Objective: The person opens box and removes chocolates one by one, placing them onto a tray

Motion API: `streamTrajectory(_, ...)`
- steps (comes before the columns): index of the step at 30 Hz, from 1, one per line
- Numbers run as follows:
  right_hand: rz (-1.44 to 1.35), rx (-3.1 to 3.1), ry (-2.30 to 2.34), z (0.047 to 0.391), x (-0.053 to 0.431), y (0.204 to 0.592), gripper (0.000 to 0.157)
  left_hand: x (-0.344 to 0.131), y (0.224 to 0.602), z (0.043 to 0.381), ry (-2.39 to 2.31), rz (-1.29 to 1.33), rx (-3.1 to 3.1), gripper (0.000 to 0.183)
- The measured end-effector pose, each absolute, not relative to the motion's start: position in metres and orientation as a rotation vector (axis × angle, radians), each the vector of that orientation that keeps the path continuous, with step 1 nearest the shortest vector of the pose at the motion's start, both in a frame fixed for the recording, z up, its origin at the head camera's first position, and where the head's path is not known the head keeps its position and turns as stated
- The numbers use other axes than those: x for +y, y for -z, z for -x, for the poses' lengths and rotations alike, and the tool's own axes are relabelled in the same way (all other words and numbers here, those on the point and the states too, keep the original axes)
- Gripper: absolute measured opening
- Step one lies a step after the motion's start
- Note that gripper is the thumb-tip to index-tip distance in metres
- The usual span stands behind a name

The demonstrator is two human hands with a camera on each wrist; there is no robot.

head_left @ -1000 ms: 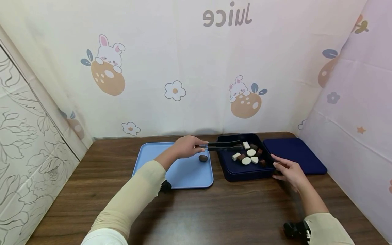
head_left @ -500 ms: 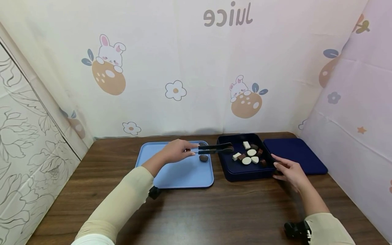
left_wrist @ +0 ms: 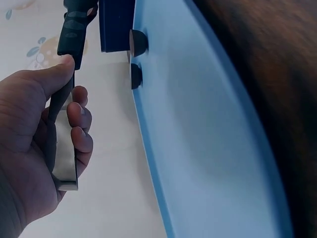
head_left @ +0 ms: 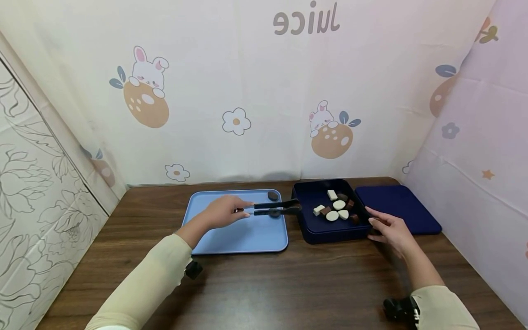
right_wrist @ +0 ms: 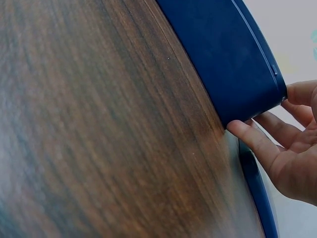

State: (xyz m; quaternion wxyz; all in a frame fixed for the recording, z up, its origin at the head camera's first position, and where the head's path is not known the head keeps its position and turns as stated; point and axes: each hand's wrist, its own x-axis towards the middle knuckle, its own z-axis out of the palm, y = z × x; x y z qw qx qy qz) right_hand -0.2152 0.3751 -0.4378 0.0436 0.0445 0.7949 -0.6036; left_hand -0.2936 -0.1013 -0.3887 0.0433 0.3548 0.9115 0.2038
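My left hand (head_left: 222, 212) grips a pair of tongs (head_left: 272, 206) with black ends, held level above the blue tray's right part. Between the tong tips, near the gap beside the box, a small brown piece (left_wrist: 92, 11) partly shows. Two dark brown chocolates, one at the back (head_left: 272, 196) and one partly behind the tongs (head_left: 274, 213), lie on the light blue tray (head_left: 243, 238). My right hand (head_left: 392, 231) holds the front right corner of the navy box (head_left: 334, 237), thumb and fingers at its side. White chocolates (head_left: 332, 216) and brown chocolates lie inside it.
Right of the box lies a flat navy lid (head_left: 398, 208). All of these stand on a dark wood table (head_left: 288, 288). A printed curtain (head_left: 264, 91) rises behind the table, with more cloth along the right.
My left hand has drawn the tongs leftward, out from over the box to between box and tray. The right hand has stayed at the box corner.
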Motion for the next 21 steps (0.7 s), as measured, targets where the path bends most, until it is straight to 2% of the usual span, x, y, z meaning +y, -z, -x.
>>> streamTrajectory(21, -0.148, 2.425, 1.843, 0.216, 0.374, 0.438, 0.057, -0.137, 0.410, 0.263, -0.722, -0.991, 2.791, 0.040)
